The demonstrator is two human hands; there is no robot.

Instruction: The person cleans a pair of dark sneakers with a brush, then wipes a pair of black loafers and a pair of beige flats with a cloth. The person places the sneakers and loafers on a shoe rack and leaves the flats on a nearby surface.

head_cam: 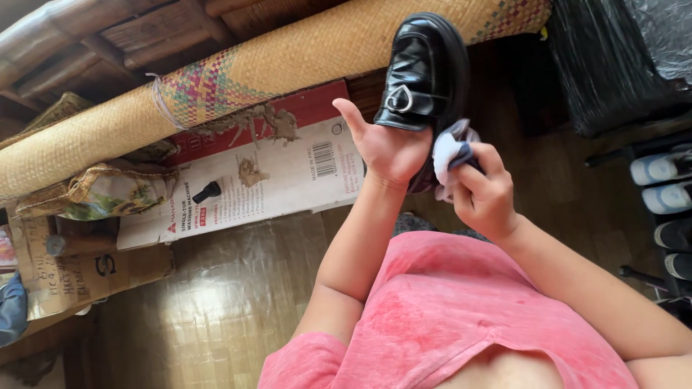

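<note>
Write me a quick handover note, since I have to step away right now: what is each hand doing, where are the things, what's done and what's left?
Left hand: holds the black shoe up from below, toe upward.
Right hand: grips a crumpled white cloth pressed to the shoe's lower side.
The shoe's upper already looks glossy; the side under the cloth is hidden, so check it.
Other shoes sit on a rack at the right.

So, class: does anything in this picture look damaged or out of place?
Yes. The flattened cardboard box leaning under the rolled mat has its surface torn away in ragged brown patches. The shoe and cloth look fine.
</note>
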